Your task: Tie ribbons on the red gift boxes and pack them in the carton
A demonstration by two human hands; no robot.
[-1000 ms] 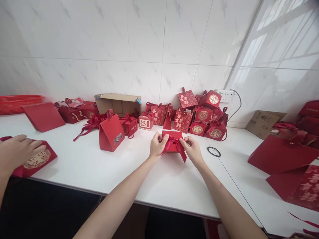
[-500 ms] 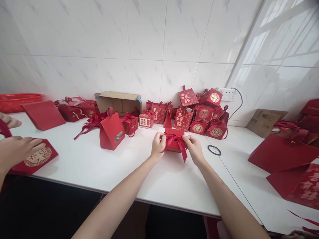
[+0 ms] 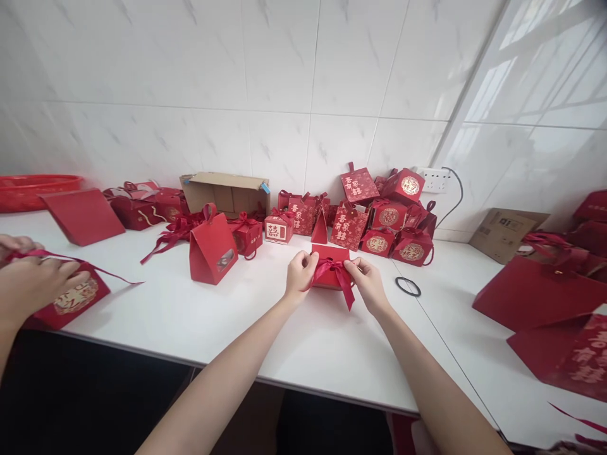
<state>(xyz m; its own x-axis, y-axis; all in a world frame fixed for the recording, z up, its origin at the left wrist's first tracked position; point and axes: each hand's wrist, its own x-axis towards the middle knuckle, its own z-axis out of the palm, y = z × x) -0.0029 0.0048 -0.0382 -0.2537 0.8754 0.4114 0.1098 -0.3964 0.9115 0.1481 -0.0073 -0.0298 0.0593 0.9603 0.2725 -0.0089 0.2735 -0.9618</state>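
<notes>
A small red gift box (image 3: 331, 251) sits on the white table in front of me. A dark red ribbon bow (image 3: 334, 268) is tied across its front, with one tail hanging down to the right. My left hand (image 3: 300, 273) pinches the box at its upper left side, by the bow. At the upper right side my right hand (image 3: 367, 282) pinches it the same way, thumb and forefinger together. Whether some ribbon is also caught between my fingers is hard to make out.
Stacked red gift boxes (image 3: 389, 218) stand along the wall, with an open cardboard box (image 3: 227, 193) to their left. A red house-shaped box (image 3: 211, 249) is nearer. Right lie a black ring (image 3: 408, 286) and large red bags (image 3: 535, 291). A co-worker's hands (image 3: 35, 281) handle a ribboned box at left.
My fingers have shifted from the bow's loops to the box's upper sides, and the bow looks narrower. At left, the co-worker's hands have moved and a ribbon end now trails across the table.
</notes>
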